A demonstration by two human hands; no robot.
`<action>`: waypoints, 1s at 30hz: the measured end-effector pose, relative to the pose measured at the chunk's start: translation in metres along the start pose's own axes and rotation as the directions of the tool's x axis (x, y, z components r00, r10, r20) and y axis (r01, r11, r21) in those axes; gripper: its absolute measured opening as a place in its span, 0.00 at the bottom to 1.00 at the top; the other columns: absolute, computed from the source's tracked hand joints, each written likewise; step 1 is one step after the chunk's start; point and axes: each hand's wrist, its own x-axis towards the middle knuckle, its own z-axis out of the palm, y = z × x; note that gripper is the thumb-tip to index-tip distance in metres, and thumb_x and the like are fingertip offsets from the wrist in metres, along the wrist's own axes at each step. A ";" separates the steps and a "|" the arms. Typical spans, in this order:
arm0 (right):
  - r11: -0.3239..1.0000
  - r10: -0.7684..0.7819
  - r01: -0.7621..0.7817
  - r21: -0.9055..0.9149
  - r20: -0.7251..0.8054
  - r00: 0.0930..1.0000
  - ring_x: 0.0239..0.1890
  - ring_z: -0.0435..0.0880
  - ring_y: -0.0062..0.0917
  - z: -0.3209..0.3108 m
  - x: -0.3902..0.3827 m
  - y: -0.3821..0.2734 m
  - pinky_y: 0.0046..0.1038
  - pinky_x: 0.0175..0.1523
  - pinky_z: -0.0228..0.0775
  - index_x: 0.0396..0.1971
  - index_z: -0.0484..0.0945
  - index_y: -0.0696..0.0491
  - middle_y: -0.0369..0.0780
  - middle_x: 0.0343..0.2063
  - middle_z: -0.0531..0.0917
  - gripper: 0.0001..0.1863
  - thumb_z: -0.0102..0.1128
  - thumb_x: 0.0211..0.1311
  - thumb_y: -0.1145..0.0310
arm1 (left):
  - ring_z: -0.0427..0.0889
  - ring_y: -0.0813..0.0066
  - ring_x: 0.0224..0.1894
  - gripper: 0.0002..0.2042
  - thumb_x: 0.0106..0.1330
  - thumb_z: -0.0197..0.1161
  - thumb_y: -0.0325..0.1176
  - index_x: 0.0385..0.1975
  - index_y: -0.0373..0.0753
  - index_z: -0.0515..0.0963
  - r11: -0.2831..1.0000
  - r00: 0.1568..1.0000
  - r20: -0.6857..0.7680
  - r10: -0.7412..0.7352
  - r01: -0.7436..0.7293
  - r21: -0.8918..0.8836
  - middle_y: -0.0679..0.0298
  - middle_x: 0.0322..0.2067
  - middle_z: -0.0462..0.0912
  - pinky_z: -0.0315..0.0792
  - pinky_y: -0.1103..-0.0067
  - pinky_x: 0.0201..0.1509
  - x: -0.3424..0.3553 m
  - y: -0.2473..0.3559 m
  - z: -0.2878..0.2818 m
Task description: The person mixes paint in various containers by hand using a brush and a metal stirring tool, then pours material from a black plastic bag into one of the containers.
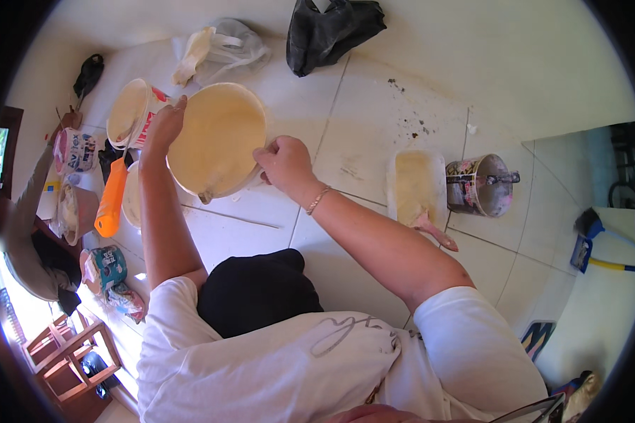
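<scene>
Both my hands hold a large round bucket [219,134], its inside coated cream. My left hand [165,125] is closed at its left rim, and the thumb and fingers of my right hand [287,163] pinch the right rim. Close by my left hand stands a white bucket [125,113] with red print, cream inside. A tool with an orange handle [111,201] leans from that bucket beside my left forearm; its working end is partly hidden. Another pale container [132,197] is mostly covered by my forearm.
Right of me are a cream-coated tray [415,180] with a pinkish handle, a patterned bucket [478,185] and a dustpan [581,254]. Bags [331,32] lie along the far wall. At left are a person's grey sleeve [35,211], tubs [74,150] and a wooden chair [70,356].
</scene>
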 end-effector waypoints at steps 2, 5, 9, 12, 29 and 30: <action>0.968 0.157 -0.174 0.179 0.106 0.982 0.17 0.81 0.29 -0.033 -0.008 0.000 0.28 0.24 0.73 0.20 0.75 0.63 0.46 0.16 0.79 0.15 0.64 0.50 0.64 | 0.78 0.58 0.34 0.29 0.66 0.47 0.55 0.41 0.27 0.74 0.916 0.967 0.145 -0.207 0.244 -0.318 0.49 0.32 0.79 0.71 0.69 0.40 -0.007 0.029 -0.008; 0.966 0.140 -0.157 0.207 0.093 0.986 0.15 0.79 0.22 -0.074 -0.023 0.005 0.23 0.19 0.72 0.20 0.74 0.64 0.43 0.15 0.77 0.14 0.62 0.52 0.67 | 0.75 0.73 0.25 0.27 0.65 0.51 0.56 0.34 0.31 0.75 0.656 0.869 0.411 -0.275 0.482 -0.580 0.61 0.23 0.77 0.71 0.76 0.30 -0.021 0.071 -0.021; 0.952 0.177 -0.181 0.247 0.040 0.983 0.16 0.78 0.21 -0.129 -0.049 0.010 0.21 0.20 0.72 0.21 0.74 0.65 0.40 0.16 0.77 0.14 0.62 0.54 0.67 | 0.72 0.79 0.21 0.24 0.63 0.54 0.56 0.29 0.37 0.75 0.600 0.853 0.516 -0.076 0.452 -0.660 0.66 0.20 0.74 0.69 0.81 0.24 -0.027 0.107 -0.013; 0.965 0.189 -0.184 0.185 -0.007 0.982 0.17 0.78 0.20 -0.165 -0.071 0.014 0.20 0.21 0.72 0.23 0.75 0.64 0.39 0.18 0.78 0.13 0.61 0.55 0.67 | 0.72 0.78 0.21 0.23 0.64 0.55 0.56 0.30 0.36 0.75 0.572 0.840 0.543 -0.008 0.449 -0.686 0.66 0.20 0.74 0.69 0.81 0.23 -0.030 0.139 -0.007; 0.822 -0.509 0.433 -0.371 -0.136 0.850 0.22 0.75 0.20 -0.164 -0.117 -0.028 0.23 0.28 0.67 0.36 0.76 0.59 0.39 0.23 0.78 0.12 0.64 0.53 0.70 | 0.70 0.82 0.12 0.20 0.66 0.55 0.50 0.28 0.36 0.76 0.410 0.825 0.500 0.266 0.372 -0.833 0.68 0.15 0.73 0.65 0.85 0.15 -0.053 0.234 -0.032; 0.821 -0.511 0.434 -0.370 -0.139 0.848 0.22 0.75 0.20 -0.165 -0.106 -0.027 0.23 0.28 0.67 0.36 0.76 0.59 0.39 0.23 0.78 0.12 0.64 0.53 0.70 | 0.70 0.82 0.12 0.20 0.65 0.56 0.50 0.26 0.36 0.75 0.413 0.830 0.493 0.261 0.366 -0.834 0.68 0.15 0.73 0.64 0.85 0.15 -0.054 0.238 -0.032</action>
